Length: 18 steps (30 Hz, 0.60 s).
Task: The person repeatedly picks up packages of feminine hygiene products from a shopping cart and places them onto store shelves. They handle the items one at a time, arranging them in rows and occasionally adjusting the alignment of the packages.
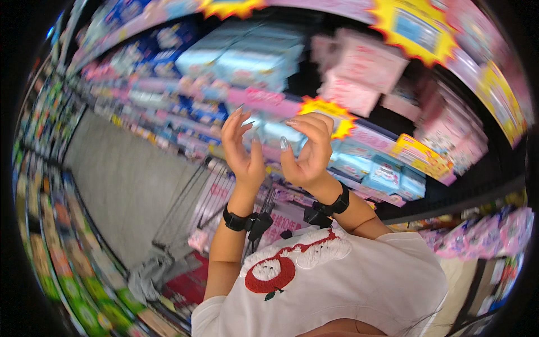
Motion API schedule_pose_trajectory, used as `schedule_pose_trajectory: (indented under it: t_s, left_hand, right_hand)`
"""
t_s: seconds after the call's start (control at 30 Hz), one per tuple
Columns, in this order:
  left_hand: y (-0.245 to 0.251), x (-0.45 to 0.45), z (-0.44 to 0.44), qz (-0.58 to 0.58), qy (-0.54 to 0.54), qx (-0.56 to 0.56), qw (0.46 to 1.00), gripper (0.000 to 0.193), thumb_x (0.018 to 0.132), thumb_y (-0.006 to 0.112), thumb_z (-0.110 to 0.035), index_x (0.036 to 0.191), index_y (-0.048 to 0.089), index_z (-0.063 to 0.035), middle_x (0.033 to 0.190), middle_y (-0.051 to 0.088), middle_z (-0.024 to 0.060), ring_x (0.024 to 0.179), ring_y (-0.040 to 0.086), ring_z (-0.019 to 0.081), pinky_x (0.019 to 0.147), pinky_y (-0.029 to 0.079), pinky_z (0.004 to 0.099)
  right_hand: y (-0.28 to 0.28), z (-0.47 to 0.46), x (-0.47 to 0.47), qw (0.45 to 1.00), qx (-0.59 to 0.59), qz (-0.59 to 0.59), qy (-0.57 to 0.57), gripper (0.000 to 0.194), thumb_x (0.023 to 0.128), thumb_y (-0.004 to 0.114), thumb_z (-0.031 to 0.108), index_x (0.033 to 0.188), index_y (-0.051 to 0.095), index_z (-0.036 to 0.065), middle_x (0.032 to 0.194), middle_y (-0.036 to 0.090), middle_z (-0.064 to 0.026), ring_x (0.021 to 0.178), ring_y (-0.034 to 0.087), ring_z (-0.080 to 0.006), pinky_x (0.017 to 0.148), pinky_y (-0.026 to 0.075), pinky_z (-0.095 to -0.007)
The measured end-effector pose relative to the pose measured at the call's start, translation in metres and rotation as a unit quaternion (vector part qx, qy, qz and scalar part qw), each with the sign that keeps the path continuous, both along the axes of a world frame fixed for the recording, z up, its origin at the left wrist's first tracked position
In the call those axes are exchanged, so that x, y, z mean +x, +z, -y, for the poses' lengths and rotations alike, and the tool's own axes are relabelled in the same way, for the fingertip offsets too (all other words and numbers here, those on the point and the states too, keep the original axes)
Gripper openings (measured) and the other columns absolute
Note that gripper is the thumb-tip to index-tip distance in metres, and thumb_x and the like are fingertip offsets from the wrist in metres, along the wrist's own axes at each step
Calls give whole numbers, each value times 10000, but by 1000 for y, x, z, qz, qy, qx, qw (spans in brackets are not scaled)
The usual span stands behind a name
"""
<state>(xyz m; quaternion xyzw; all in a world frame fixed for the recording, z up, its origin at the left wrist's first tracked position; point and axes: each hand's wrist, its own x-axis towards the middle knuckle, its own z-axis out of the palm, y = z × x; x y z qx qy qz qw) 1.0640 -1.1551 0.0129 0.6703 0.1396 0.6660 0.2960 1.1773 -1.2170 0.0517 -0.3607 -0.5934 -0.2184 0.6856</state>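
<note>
My left hand (242, 147) and my right hand (309, 147) are raised side by side in front of a shop shelf. Both have loosely curled fingers that stand apart, and nothing is in them. Each wrist wears a black strap with a small device. Behind my right hand is a yellow starburst sign (347, 122) on the pink shelf edge. Light blue packs (252, 63) are stacked on the shelf above, with pink packs (358, 63) to their right. More blue packs (383, 175) sit on the tier below. Motion blur softens much of the shelf.
A wire rack or cart (212, 189) stands below my left hand, beside a pink printed panel (290, 217). Grey cloth (151, 274) hangs at lower left. The grey aisle floor (122, 177) runs between this shelf and another stocked shelf (63, 252). Purple packs (484, 236) are at right.
</note>
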Motion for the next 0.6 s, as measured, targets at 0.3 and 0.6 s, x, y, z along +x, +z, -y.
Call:
schedule_pose_trajectory:
  t_s: [0.3,0.6]
  left_hand:
    - [-198,-180,18,110,234,-404,877,257,904,496,-56,1158,533,-35,1145,578,88,987,586,181,795,466,295]
    - [-463,-333,174,23,397,-725,562,282,794,635,-266,910,637,-10,789,651,121,675,617,193,625,491,333]
  right_hand:
    - [-176,-79,-148,854,-394,-88,327,332,850,662,170,1128,567,15,916,647,-117,841,623,-201,750,488,-334]
    - [-374,-41,-213,344,-883,-34,316,353,875,618,374,1033,610,58,893,647,-58,791,611,-207,673,477,-362]
